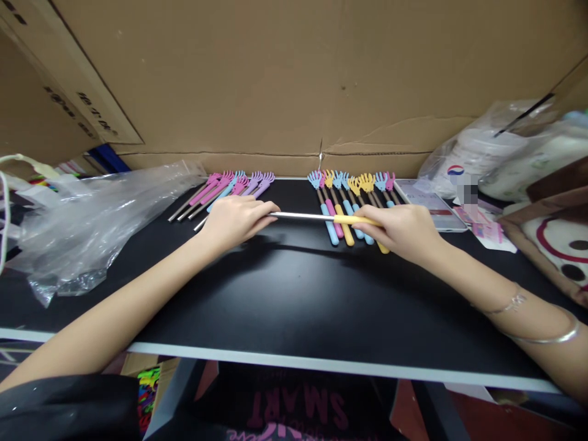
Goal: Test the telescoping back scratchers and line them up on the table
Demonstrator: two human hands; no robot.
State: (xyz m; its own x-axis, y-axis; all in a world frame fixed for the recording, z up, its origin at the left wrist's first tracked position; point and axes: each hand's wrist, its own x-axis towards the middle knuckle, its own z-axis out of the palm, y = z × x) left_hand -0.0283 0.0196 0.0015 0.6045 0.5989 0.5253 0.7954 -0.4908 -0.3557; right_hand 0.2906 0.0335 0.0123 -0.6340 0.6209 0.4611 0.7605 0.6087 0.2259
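Note:
Both hands hold one back scratcher [304,215] level above the black tabletop, its metal rod bare between them. My left hand [236,217] is closed round the left end, hiding what is there. At the other end, my right hand [407,229] pinches the yellow handle. Behind my left hand lie several pink, purple and blue claw pieces on metal rods [195,199], rods toward me. A row of back scratchers [350,234] with blue, pink and yellow handles lies behind and below my right hand, claws pointing away.
A clear plastic bag [98,214] lies on the left of the table [294,306]. Cardboard [275,79] walls the back. To the right are a phone [429,205], a bagged white cup [482,150] and a brown-and-white bag [551,239]. A box of colourful pieces [147,392] stands below the table edge.

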